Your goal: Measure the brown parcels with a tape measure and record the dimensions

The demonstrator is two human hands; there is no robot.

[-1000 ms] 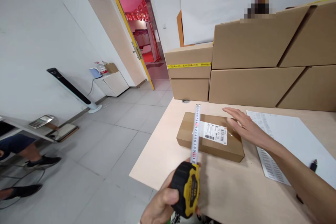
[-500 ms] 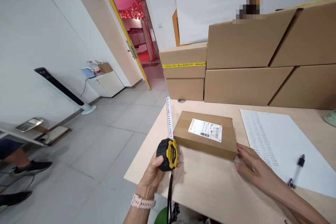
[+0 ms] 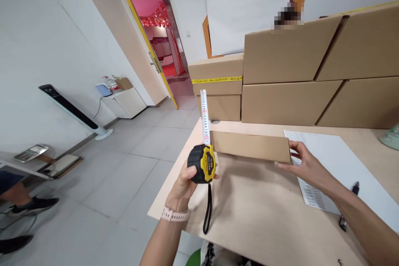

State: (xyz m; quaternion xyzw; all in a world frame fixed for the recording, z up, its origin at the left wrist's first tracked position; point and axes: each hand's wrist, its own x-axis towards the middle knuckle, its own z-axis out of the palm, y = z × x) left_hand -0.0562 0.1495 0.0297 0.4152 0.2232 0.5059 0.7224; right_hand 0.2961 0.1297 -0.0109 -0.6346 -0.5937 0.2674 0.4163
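My left hand (image 3: 183, 181) is closed around a black and yellow tape measure (image 3: 202, 164), its white blade (image 3: 205, 116) drawn out and pointing away from me. A black wrist strap dangles below the case. To the right, my right hand (image 3: 301, 158) grips the right end of a small cardboard box (image 3: 249, 145), thumb underneath and fingers behind. The box is tipped up off the table, so a plain long side faces me and the labelled top is out of sight. Its left end is beside the tape measure; I cannot tell whether they touch.
Large cardboard cartons (image 3: 289, 102) are stacked along the back of the wooden table (image 3: 249, 212). Printed paper (image 3: 346, 166) and a pen (image 3: 355, 189) lie on the right. Another person's shoe (image 3: 34, 207) shows at far left, near a scale (image 3: 31, 152).
My right hand has taken hold of the box and tilted it up, turning its label out of view. The tape measure in my left hand has moved up and slightly right.
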